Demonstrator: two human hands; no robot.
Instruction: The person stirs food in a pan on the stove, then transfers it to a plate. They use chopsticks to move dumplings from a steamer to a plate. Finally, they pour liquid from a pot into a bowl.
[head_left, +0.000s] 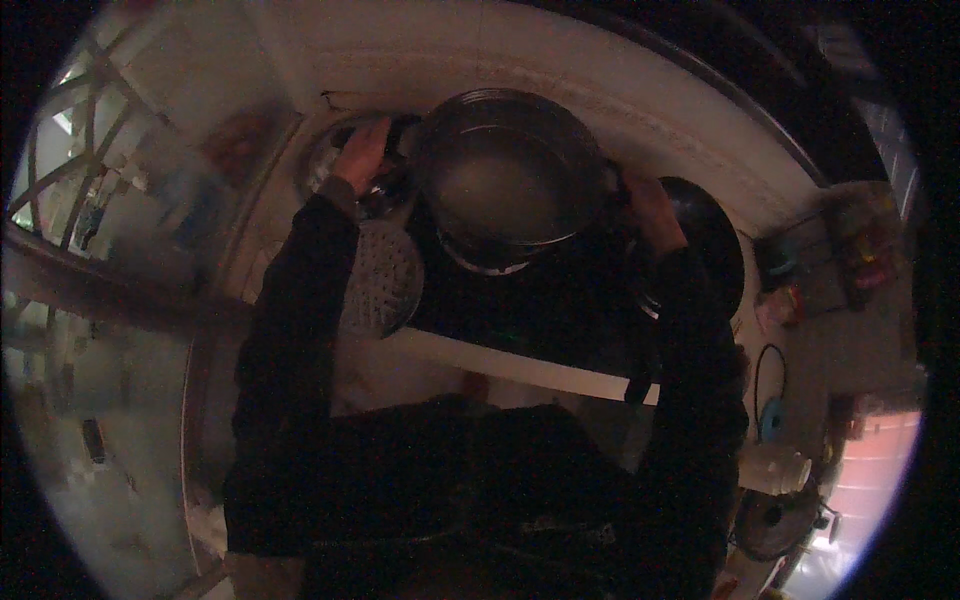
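Observation:
A large round metal pot (502, 180) is before me above a dark cooktop (517, 315), its open top facing me. My left hand (364, 157) is at the dark handle on the pot's left side. At the handle on the right side is my right hand (651, 206), dim and partly blurred. Below my left hand a round perforated metal plate (384, 277) lies partly under my sleeve. A shiny metal lid or pan (319, 157) shows behind my left hand. Beside my right hand stands a dark round pan (712, 240). The pot's contents are too dim to make out.
A light wall (600, 105) rises behind the cooktop. The pale counter edge (525, 364) runs along the near side. Small packets (780, 307), a translucent container (776, 469) and a round dark object (776, 517) are at the right. A window with bars (82, 157) is at the left.

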